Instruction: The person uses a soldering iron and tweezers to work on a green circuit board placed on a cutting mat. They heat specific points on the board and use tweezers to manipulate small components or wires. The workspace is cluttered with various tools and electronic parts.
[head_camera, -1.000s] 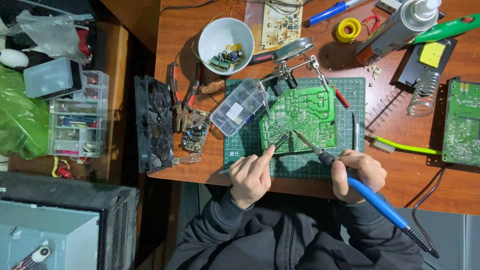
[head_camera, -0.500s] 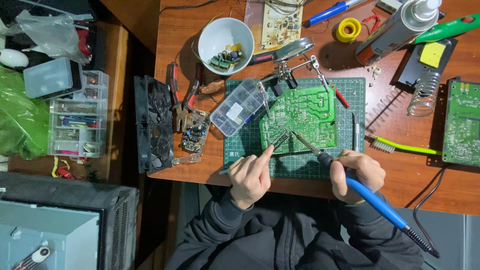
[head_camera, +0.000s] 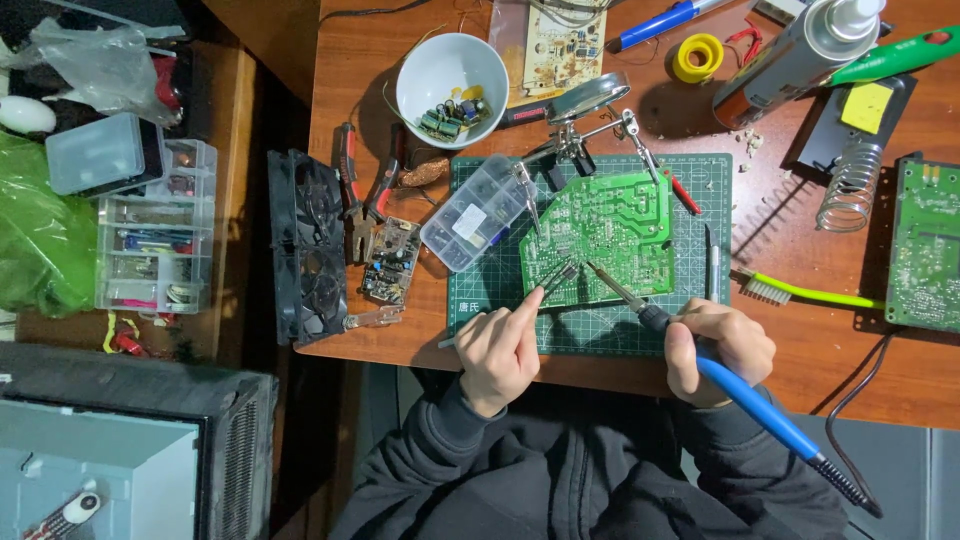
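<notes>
Brown wooden table (head_camera: 800, 370) fills the upper right of the view, with a grey case (head_camera: 120, 450) at the near left. Left of the table a black fan (head_camera: 305, 245) stands on edge, and further left sits a clear drawer box (head_camera: 155, 240) beside a green bag (head_camera: 35, 230). On the table lies a green cutting mat (head_camera: 600, 325); on it a green circuit board (head_camera: 610, 240) is held by a clip stand (head_camera: 580, 130). At the far right stands a grey spray can (head_camera: 790, 55) with a dark band. Left of the board lies a clear parts box (head_camera: 475, 212) with a white label. A white bowl (head_camera: 450, 75) of parts sits far left. The right hand (head_camera: 718, 345) is closed around a blue soldering iron (head_camera: 740, 395), its tip on the board's near edge. The left hand (head_camera: 500, 350) pinches tweezers (head_camera: 555, 280), tips on the board beside the iron.
</notes>
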